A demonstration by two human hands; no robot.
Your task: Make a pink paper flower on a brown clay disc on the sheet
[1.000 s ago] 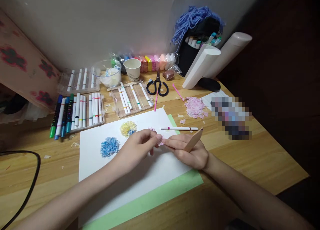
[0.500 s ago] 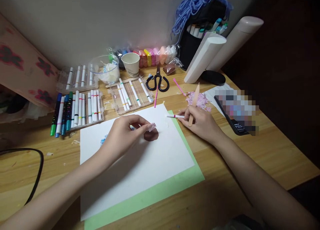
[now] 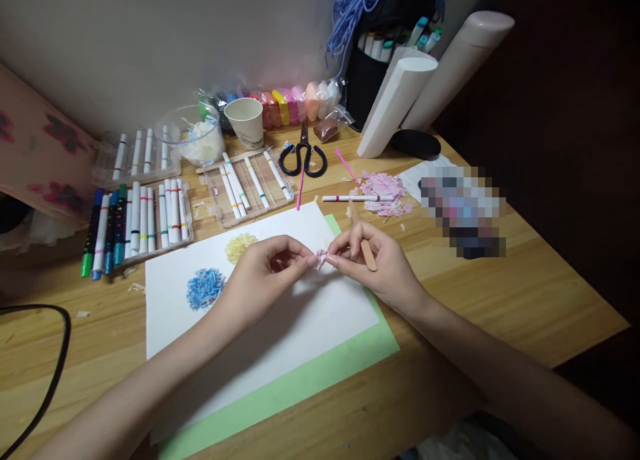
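Observation:
Over the white paper (image 3: 280,353), both hands meet at a small pink-and-white paper scrap (image 3: 321,258). My left hand (image 3: 267,267) pinches its left side between thumb and forefinger. The fingertips of my right hand (image 3: 380,260) grip the other side, while a wooden craft stick (image 3: 368,255) is tucked in that same hand. A blue cluster of paper bits (image 3: 205,289) and a yellow cluster (image 3: 241,247) lie on the sheet left of my hands. Just beyond my right hand a white marker (image 3: 357,199) rests by a pile of pink paper scraps (image 3: 385,188).
Green paper (image 3: 320,387) shows under the white sheet. Behind it are open marker cases (image 3: 250,187), black-handled scissors (image 3: 303,160), a paper cup (image 3: 245,122) and a plastic bowl (image 3: 193,140). White bottles (image 3: 395,107) stand at the back right, near a pixelated phone (image 3: 465,210).
The marker has left my right hand and lies by the pink scraps. My right hand has moved left to the scrap in my left hand. The camera view has shifted slightly.

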